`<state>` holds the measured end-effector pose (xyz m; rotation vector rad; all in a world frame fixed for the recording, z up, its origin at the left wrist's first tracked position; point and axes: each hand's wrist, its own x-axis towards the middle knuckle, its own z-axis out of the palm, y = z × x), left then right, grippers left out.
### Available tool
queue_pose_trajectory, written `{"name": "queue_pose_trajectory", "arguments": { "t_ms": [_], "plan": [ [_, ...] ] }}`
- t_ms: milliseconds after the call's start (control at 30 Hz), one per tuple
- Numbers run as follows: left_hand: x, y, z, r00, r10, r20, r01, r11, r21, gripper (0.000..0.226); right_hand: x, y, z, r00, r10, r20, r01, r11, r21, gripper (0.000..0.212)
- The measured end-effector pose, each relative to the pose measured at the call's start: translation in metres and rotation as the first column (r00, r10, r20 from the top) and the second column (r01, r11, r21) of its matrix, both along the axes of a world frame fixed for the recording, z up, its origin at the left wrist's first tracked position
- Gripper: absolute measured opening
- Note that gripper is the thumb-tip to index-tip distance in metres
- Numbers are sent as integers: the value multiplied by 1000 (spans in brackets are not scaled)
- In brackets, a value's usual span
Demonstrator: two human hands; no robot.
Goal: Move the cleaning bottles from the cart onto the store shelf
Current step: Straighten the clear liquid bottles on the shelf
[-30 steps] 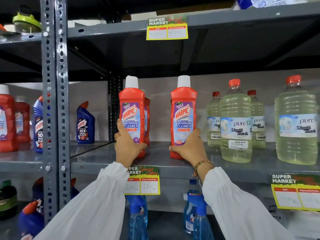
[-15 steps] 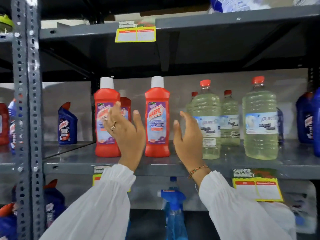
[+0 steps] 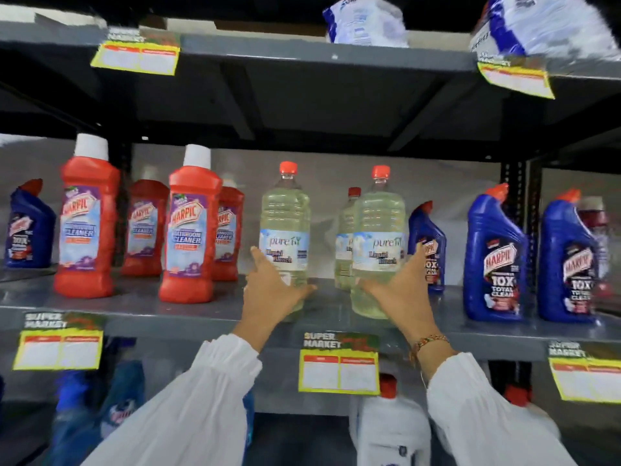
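Two clear bleach bottles with red caps stand at the front of the grey middle shelf (image 3: 336, 317). My left hand (image 3: 274, 294) cups the lower part of the left bleach bottle (image 3: 285, 227), fingers on its left side and thumb across its front. My right hand (image 3: 401, 290) wraps the right bleach bottle (image 3: 376, 237), thumb in front and fingers on its right side. Both bottles are upright and rest on the shelf. No cart is in view.
Red Harpic bathroom cleaner bottles (image 3: 190, 227) stand to the left, blue Harpic bottles (image 3: 494, 257) to the right, and a third bleach bottle (image 3: 344, 230) behind. Yellow price tags (image 3: 339, 371) hang on the shelf edge. The upper shelf (image 3: 302, 55) holds white-blue packs; the lower shelf holds more bottles.
Both hands let go of the two red Harpic bottles, lifted off, and moved right onto the two front bleach bottles. The view has swung right along the shelf.
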<state>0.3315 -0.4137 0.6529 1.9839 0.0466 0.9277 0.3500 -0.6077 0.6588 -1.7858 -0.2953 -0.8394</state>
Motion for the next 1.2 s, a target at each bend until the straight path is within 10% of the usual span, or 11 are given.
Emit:
{"name": "queue_pose_trajectory", "arguments": {
  "t_ms": [133,800,1033,1200],
  "plan": [
    [2,10,-1,1000,3,-15,-4,997,-80,76,6,-5,-6,998,-41,-53,36,996,-86,79],
    [-4,11,-3,995,-100,26,102,986,-131,73,3,1,-6,998,-7,-54,3,997,-78,82],
    [-25,-36,1,906,199,373,-208,978,-17,71,-23,-21,-6,978,-17,208,14,1000,14,52],
    [-30,-131,11,840,31,541,-81,994,69,51,-25,-95,2,844,-138,518,172,985,-19,24]
  ]
}}
